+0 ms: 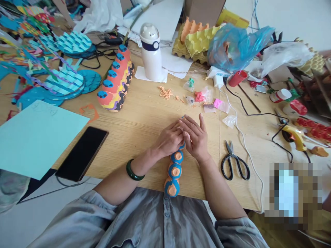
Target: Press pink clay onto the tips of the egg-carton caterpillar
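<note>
A row of blue and orange bumps (175, 171) lies on the wooden table and reaches its front edge. Its far end is mostly covered by my hands. My left hand (172, 137), with a dark green bangle on the wrist, bends over that far end, its fingertips partly hidden behind the other hand. My right hand (195, 136) meets it there, fingers stretched out and thumb beside the row. Whether a small piece lies between the hands is hidden.
Black-handled scissors (234, 162) lie right of my right forearm. A phone (82, 153) and pale green sheet (38, 134) are left. Farther back stand a painted egg-carton strip (116, 81) and a white bottle (151, 57). A white cable (244, 137) runs down the right side.
</note>
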`<state>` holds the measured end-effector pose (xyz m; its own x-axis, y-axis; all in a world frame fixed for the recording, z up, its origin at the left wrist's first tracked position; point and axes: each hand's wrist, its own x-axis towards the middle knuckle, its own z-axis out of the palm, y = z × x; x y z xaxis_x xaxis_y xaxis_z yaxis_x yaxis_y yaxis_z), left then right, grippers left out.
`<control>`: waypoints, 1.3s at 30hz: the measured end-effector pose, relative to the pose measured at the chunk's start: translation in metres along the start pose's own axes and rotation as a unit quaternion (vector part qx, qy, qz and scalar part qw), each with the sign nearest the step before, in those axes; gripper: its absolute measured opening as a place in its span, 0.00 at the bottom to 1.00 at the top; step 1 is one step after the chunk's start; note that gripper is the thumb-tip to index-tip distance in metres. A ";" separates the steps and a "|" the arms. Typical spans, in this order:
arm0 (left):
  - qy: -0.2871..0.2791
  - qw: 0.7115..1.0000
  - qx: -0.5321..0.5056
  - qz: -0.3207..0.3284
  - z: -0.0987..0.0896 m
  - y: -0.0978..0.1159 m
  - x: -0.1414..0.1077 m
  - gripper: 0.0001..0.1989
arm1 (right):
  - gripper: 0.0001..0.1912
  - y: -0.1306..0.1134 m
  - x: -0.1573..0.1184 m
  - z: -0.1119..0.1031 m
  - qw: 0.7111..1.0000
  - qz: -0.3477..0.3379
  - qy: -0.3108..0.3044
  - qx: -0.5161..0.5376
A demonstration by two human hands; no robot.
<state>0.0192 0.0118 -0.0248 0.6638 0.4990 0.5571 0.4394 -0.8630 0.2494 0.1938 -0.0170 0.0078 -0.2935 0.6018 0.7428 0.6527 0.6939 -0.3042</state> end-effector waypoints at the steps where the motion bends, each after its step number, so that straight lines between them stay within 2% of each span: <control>1: 0.009 1.000 0.000 0.001 0.000 0.000 0.000 0.15 | 0.23 0.000 0.000 0.001 1.000 0.003 -0.009 0.000; 2: 0.018 1.000 0.000 0.004 0.000 0.000 0.001 0.17 | 0.24 0.000 -0.001 0.000 1.000 0.011 0.008 0.001; 5: 0.035 0.999 -0.001 0.021 -0.001 -0.001 0.002 0.24 | 0.28 -0.001 -0.002 -0.002 0.992 0.036 0.117 -0.014; 6: 0.039 0.999 -0.002 0.022 -0.001 -0.002 0.002 0.24 | 0.28 -0.001 -0.002 -0.002 0.991 0.034 0.125 -0.022; 7: 0.041 0.999 -0.003 0.018 -0.001 -0.002 0.001 0.23 | 0.28 -0.001 -0.003 -0.001 0.994 0.024 0.107 -0.026; 10: 0.037 0.999 0.001 -0.007 -0.001 -0.005 -0.001 0.18 | 0.25 0.001 -0.005 0.005 1.000 -0.008 -0.004 -0.005; 11: 0.033 0.999 0.007 -0.016 -0.002 -0.005 -0.001 0.18 | 0.26 0.001 -0.005 0.007 1.000 -0.002 -0.005 0.002; 14: 0.011 0.999 0.034 -0.024 -0.004 -0.004 -0.001 0.21 | 0.28 -0.002 -0.007 0.009 0.994 0.036 0.100 0.007; 15: 0.004 0.999 0.041 -0.024 -0.004 -0.004 0.000 0.22 | 0.29 -0.003 -0.007 0.009 0.993 0.033 0.117 0.004; 16: -0.002 0.999 0.046 -0.026 -0.004 -0.003 0.000 0.23 | 0.29 -0.005 -0.007 0.010 0.994 0.021 0.105 0.000; 19: -0.010 0.998 0.055 -0.035 -0.004 -0.002 0.000 0.21 | 0.27 -0.008 -0.005 0.011 1.000 -0.016 -0.010 0.002; 20: -0.008 0.998 0.058 -0.035 -0.004 -0.002 0.000 0.21 | 0.27 -0.008 -0.004 0.010 1.000 -0.010 -0.014 0.005; 21: -0.005 0.998 0.061 -0.032 -0.004 -0.002 0.000 0.20 | 0.27 -0.008 -0.003 0.009 1.000 0.003 0.009 0.004; 24: -0.001 0.997 0.077 0.001 -0.003 -0.002 0.001 0.21 | 0.30 -0.005 -0.001 0.003 0.992 0.039 0.114 -0.025; 26: -0.003 0.997 0.078 0.016 -0.002 -0.001 0.001 0.20 | 0.28 -0.001 -0.002 0.001 0.994 0.044 0.088 -0.049; 28: -0.006 0.998 0.067 0.018 -0.001 0.000 0.002 0.18 | 0.24 0.004 -0.003 0.002 0.997 0.048 0.007 -0.060; 29: -0.007 0.998 0.061 0.018 -0.001 0.000 0.002 0.19 | 0.22 0.006 -0.004 0.002 0.997 0.055 -0.013 -0.061; 30: -0.006 0.998 0.058 0.017 -0.001 0.000 0.002 0.20 | 0.22 0.008 -0.004 0.002 0.996 0.065 -0.005 -0.060; 33: 0.005 0.998 0.056 0.035 -0.002 0.000 0.003 0.24 | 0.23 0.010 -0.004 0.000 0.991 0.075 0.097 -0.045; 34: 0.009 0.998 0.055 0.038 -0.002 0.000 0.002 0.23 | 0.23 0.010 -0.003 0.000 0.992 0.066 0.104 -0.037; 38: -0.006 0.999 0.030 0.020 -0.004 -0.001 0.002 0.17 | 0.20 0.009 -0.002 -0.001 0.998 0.051 -0.009 -0.029; 39: -0.010 1.000 0.024 0.011 -0.004 -0.001 0.002 0.17 | 0.20 0.008 -0.002 -0.001 0.998 0.059 -0.009 -0.034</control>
<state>0.0176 0.0133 -0.0209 0.6847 0.4821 0.5466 0.4533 -0.8690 0.1986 0.2000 -0.0131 0.0042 -0.2243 0.6854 0.6928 0.7289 0.5898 -0.3475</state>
